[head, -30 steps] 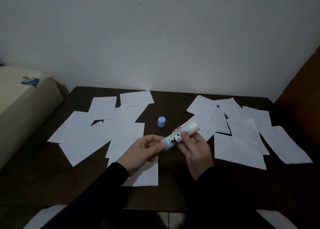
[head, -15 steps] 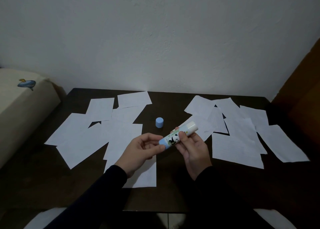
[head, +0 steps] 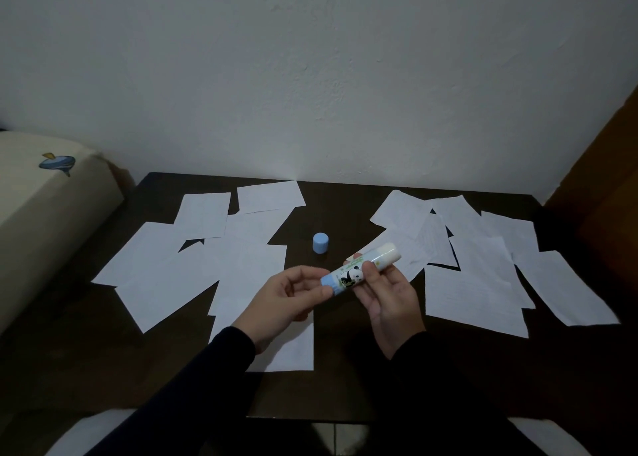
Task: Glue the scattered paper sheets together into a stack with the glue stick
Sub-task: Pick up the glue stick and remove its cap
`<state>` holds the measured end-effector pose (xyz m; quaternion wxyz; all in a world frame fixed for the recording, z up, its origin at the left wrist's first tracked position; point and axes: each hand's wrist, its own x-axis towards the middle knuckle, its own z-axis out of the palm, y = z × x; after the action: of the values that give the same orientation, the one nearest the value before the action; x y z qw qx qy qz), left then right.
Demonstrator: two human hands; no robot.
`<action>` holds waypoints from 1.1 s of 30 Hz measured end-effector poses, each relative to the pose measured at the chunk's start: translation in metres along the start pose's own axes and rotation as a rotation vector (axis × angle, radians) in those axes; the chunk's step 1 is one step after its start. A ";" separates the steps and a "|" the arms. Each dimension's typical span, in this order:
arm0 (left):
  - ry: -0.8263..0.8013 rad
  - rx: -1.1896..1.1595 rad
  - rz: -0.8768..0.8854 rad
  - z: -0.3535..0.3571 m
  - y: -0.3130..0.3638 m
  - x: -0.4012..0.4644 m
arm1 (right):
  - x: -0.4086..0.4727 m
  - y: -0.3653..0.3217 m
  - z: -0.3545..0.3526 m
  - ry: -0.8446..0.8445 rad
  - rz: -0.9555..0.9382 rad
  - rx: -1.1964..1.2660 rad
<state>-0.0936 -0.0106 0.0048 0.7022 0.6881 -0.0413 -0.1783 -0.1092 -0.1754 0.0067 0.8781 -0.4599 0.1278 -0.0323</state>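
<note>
While the right hand (head: 388,300) grips the glue stick (head: 359,270) round its barrel, the left hand (head: 288,300) pinches its blue base between fingers (head: 324,291) and thumb, probably to wind glue out. Its cap (head: 320,243) stands on the counter (head: 345,207) between two spreads of paper sheets (head: 473,290), none yet stacked.

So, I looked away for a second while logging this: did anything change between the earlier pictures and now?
Hardly anything. Both hands kept their hold on the glue stick: the left hand pinches its blue base, the right hand grips the barrel. The blue cap and the paper sheets stayed where they were on the table.
</note>
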 end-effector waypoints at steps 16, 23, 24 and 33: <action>0.006 -0.006 0.042 -0.006 -0.002 0.003 | 0.000 0.004 -0.001 -0.011 -0.001 -0.053; -0.065 0.558 0.200 -0.009 -0.002 0.000 | -0.002 0.007 -0.005 -0.150 -0.028 -0.386; -0.080 0.612 0.206 -0.013 0.000 0.000 | -0.001 0.008 -0.006 -0.193 -0.048 -0.482; 0.344 0.534 -0.013 -0.068 -0.003 0.009 | 0.002 0.041 -0.019 -0.556 -0.439 -1.506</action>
<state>-0.0650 0.0518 -0.0033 0.4922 0.8684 0.0372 -0.0468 -0.1144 -0.1678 -0.0375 0.3088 -0.9300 -0.1990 0.0063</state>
